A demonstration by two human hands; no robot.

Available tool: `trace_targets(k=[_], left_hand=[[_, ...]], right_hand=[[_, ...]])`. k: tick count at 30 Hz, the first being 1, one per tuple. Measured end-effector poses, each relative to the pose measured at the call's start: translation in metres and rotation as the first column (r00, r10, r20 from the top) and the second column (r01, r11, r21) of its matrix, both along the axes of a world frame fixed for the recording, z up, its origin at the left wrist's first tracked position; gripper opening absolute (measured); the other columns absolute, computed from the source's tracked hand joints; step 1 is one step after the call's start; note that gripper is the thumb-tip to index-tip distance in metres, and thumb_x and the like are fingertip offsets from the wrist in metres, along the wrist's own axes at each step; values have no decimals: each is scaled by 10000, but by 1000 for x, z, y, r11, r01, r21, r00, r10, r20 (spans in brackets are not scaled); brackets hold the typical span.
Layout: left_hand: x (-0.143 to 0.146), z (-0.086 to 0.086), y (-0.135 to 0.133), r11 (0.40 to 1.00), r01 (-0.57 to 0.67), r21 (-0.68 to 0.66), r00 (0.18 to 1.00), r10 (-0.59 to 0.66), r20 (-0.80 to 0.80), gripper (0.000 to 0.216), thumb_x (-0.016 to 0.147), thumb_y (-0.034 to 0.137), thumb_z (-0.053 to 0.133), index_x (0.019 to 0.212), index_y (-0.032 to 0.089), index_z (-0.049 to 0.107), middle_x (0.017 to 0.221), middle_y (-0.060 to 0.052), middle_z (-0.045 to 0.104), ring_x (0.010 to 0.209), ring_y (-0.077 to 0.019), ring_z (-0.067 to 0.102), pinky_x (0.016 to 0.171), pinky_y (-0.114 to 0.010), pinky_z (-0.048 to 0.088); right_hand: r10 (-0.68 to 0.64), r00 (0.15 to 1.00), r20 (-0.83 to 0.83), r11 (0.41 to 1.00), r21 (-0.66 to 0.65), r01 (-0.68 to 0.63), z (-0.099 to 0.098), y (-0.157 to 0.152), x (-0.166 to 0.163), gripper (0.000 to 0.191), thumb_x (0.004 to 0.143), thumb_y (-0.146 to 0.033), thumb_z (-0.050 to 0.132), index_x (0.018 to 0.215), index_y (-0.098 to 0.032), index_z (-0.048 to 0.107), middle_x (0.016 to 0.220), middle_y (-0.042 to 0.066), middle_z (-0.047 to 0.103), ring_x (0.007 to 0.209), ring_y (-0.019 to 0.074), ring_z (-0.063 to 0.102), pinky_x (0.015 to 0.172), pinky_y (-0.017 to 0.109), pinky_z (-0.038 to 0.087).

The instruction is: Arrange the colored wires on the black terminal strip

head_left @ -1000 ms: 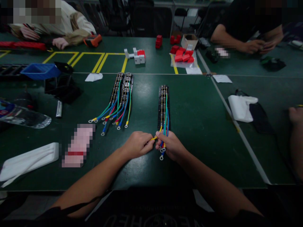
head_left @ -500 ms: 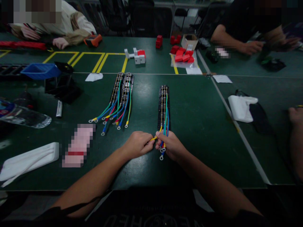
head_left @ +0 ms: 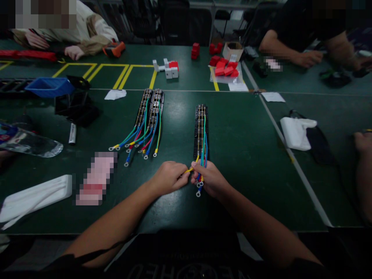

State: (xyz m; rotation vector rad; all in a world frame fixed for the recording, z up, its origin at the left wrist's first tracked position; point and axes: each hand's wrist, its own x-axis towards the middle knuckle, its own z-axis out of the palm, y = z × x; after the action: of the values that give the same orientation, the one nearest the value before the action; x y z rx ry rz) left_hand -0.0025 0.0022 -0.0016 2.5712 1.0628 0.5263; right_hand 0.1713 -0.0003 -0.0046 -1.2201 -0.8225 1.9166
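As two wired black strips (head_left: 156,104) are looking done, my left hand (head_left: 170,176) is pinching yellow wire (head_left: 189,169), my right hand (head_left: 213,179) a seemingly unfinished third strip's (head_left: 199,130) coloured leads (head_left: 206,144).

Green tabletop (head_left: 255,186): dimly lit; soft pale sheen below the left hand (head_left: 170,178) and again between the wired strips (head_left: 201,130) — light source out of frame.
Ring terminals (head_left: 155,155): small pale glints; fairly crisp.
Clear bottle (head_left: 37,145): glare streaks on plastic; stretched towards the left edge.
Black chairs (head_left: 186,25): deep shadow, outlines soft.
Black shirt (head_left: 188,254): almost lightless; lettering faint.
Pink slab (head_left: 97,178): pixelated into coarse blocks — upper left corner likewise.
Right-edge arm (head_left: 364,178): murky, soft, distorted.
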Motion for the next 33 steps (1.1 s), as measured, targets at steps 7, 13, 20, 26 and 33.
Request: trace_targets(k=[7,13,20,26,33], left_hand=[[0,0,0,1000,1,14,1000,-1,-13,289,929,274,393,709,165,545,600,11,533,551,-116,496,568,-266,340],[-1,0,0,1000,2,13,1000,-2,-25,298,940,281,374,718,172,539,604,15,533,554,-120,496,582,-275,342],[1,0,1,1000,-3,9,1000,3,-4,284,925,273,400,704,162,540,596,14,528,544,-112,484,568,-260,338],[1,0,0,1000,0,12,1000,-1,8,268,919,258,409,708,161,543,600,11,535,545,-111,488,565,-255,336],[-1,0,0,999,2,36,1000,0,-32,306,938,287,380,707,165,539,596,10,533,543,-116,489,571,-266,341]], right_hand=[[-3,1000,-16,1000,2,3,0,0,0,296,771,-408,657,647,-166,541,459,-22,554,410,96,511,444,217,376],[-3,1000,-20,1000,-12,3,0,1,0,295,763,-408,666,649,-168,539,462,-31,547,413,96,521,440,214,375],[5,1000,-25,1000,-1,-5,-3,1,1,299,774,-413,656,646,-167,543,467,-23,559,412,97,519,448,219,386],[-2,1000,-14,1000,0,2,-2,1,1,304,782,-399,650,622,-163,545,460,-16,558,408,95,520,450,214,390],[-15,999,-31,1000,-19,15,-1,1,0,286,765,-395,665,646,-166,542,458,-30,547,409,97,528,448,213,392]])
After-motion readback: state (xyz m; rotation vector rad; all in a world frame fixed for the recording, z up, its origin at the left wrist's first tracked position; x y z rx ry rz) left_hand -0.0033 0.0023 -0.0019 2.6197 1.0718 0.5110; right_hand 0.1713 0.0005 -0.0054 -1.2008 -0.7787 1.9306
